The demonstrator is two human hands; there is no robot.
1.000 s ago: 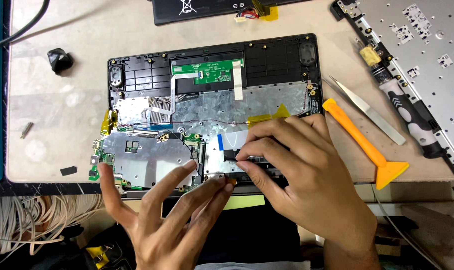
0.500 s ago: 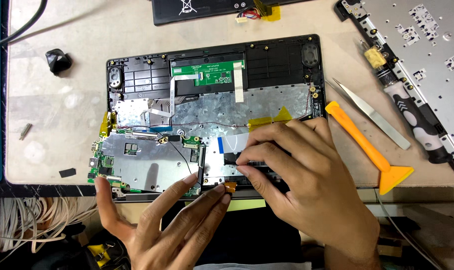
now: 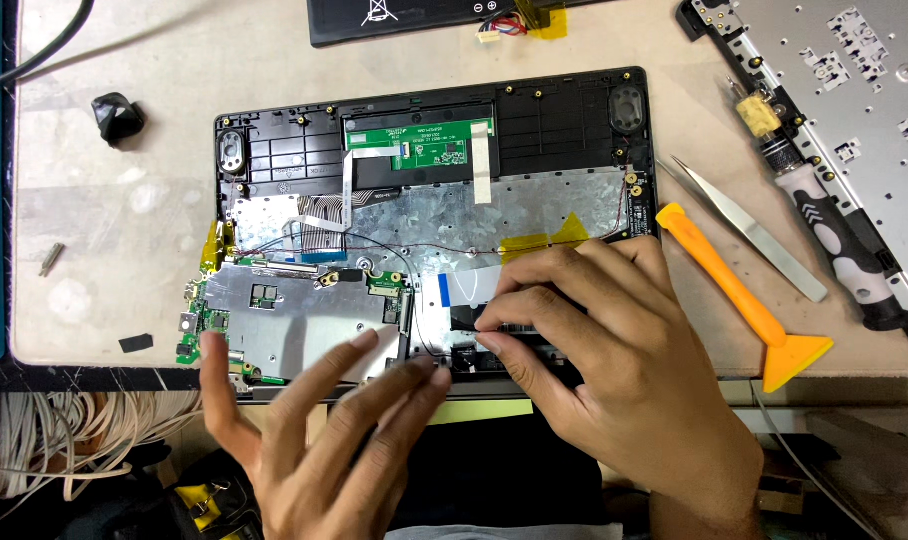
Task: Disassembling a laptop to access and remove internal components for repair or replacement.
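A matt black plastic shell is seen on the opened laptop (image 3: pixel 574 110), lined inside with crinkled, shiny metal foil (image 3: pixel 544 205) and a dull grey metal plate (image 3: pixel 294 310). Smooth orange plastic forms the pry tool (image 3: pixel 744 300). The tweezers (image 3: pixel 754 245) are brushed metal. The worktop (image 3: pixel 124 240) appears pale, matt and scuffed.

The single head view looks steeply down from close above onto the laptop (image 3: pixel 434 230) on the bench (image 3: pixel 124 220), facing away from the person.

Both hands (image 3: pixel 614 370) bare: no gloves, rings, watch; no sleeves visible.
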